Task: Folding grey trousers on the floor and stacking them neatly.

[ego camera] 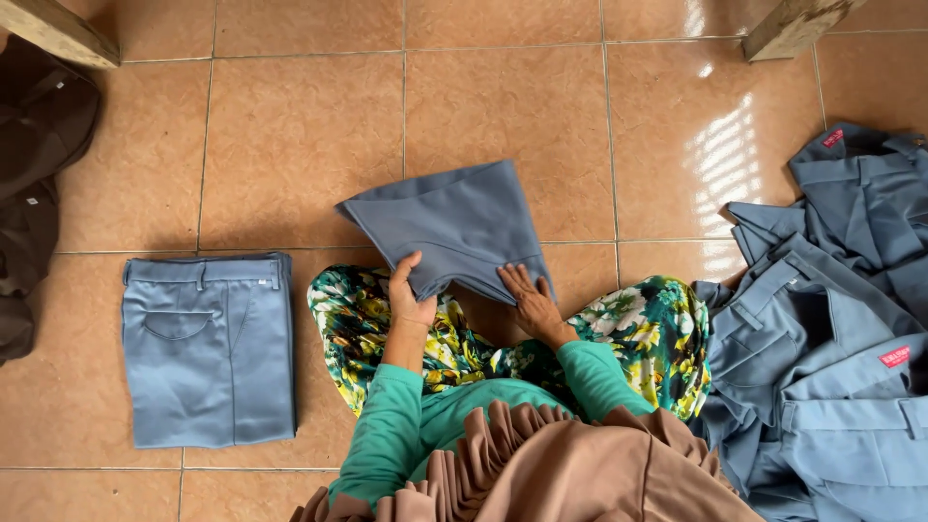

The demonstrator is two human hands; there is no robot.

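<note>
I see the grey-blue folded garment (454, 227) lying on the tiled floor (290, 135) just ahead of my knees, my left hand (408, 295) pinching its near corner, thumb on top, while my right hand (527, 300) presses flat and open on its near edge. A folded pair of trousers (208, 348) sits well apart to the left, a heap of unfolded trousers (831, 319) to the right, and a dark brown garment (34, 184) at far left.
</note>
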